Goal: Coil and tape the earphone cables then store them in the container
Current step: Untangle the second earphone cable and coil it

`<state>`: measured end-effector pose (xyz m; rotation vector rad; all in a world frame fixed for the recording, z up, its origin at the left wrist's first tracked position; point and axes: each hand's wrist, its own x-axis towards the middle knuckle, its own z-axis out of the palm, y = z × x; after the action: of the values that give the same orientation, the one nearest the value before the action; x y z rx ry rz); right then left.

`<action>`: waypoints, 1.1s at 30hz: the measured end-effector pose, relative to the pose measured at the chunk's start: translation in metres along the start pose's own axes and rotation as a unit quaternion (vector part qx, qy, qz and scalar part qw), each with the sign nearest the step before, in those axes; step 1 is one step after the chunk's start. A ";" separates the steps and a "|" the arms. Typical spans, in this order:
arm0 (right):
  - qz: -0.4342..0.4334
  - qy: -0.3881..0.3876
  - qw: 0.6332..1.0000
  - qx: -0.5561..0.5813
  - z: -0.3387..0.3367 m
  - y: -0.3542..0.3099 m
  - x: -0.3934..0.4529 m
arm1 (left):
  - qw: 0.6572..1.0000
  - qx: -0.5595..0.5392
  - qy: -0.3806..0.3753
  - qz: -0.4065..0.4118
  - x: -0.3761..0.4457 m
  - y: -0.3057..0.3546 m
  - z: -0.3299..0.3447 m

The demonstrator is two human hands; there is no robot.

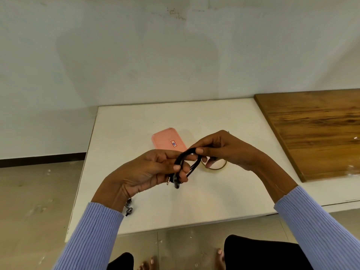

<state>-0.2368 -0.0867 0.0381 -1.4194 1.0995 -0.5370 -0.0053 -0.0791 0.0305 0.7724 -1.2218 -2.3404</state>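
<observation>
One black earphone cable (187, 162), wound into a loop, is held above the white table (120, 133) between both hands: the left hand (153, 170) pinches its lower end, where the earbuds and plug hang, and the right hand (220, 151) pinches its upper end between thumb and fingers. Just behind the hands lies the pink container (167, 142), with the tape roll (216, 166) beside it under the right hand. More earbuds (129, 208) peek out by the left wrist.

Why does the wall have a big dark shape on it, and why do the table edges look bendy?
Head view: the dark shape is a soft shadow on the wall; the wide-angle lens bends the white table edges; hands and black cable look slightly blurred.
</observation>
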 end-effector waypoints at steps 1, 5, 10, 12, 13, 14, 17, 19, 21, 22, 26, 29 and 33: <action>0.003 0.015 1.000 -0.001 0.001 0.000 0.001 | 0.999 -0.013 0.031 0.004 0.002 -0.001 0.000; 0.011 0.072 0.997 0.002 0.005 0.002 0.006 | 0.979 0.000 0.199 0.040 0.012 -0.004 0.003; 0.013 0.138 0.989 0.047 0.007 0.000 0.009 | 0.928 0.153 0.333 0.072 0.025 -0.008 0.017; 0.032 0.153 0.985 0.079 0.005 0.000 0.008 | 0.903 0.242 0.346 0.083 0.027 -0.010 0.025; 0.042 0.154 0.983 0.095 0.006 0.000 0.007 | 0.888 0.302 0.332 0.099 0.027 -0.011 0.028; 0.049 0.154 0.981 0.107 0.007 0.000 0.007 | 0.867 0.368 0.315 0.117 0.028 -0.013 0.029; 0.066 0.161 0.977 0.121 0.010 0.001 0.007 | 0.802 0.505 0.302 0.100 0.034 -0.024 0.027; 0.073 0.167 0.976 0.117 0.012 0.000 0.007 | 0.779 0.537 0.312 0.080 0.040 -0.031 0.027; 0.080 0.172 0.975 0.115 0.014 0.000 0.007 | 0.767 0.549 0.325 0.075 0.044 -0.032 0.031; 0.083 0.174 0.974 0.118 0.015 -0.001 0.007 | 0.762 0.551 0.331 0.078 0.045 -0.032 0.033; 0.088 0.176 0.971 0.137 0.016 -0.003 0.005 | 0.754 0.556 0.338 0.093 0.045 -0.031 0.033; 0.099 0.169 0.971 0.139 0.015 -0.003 0.005 | 0.765 0.549 0.318 0.115 0.041 -0.030 0.027; 0.107 0.130 0.977 0.129 0.010 -0.005 0.002 | 0.845 0.438 0.296 0.086 0.034 -0.027 0.022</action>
<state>-0.2256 -0.0845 0.0404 -1.0102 1.3207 -0.6954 -0.0476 -0.0703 0.0083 1.4404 -1.9105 -1.1364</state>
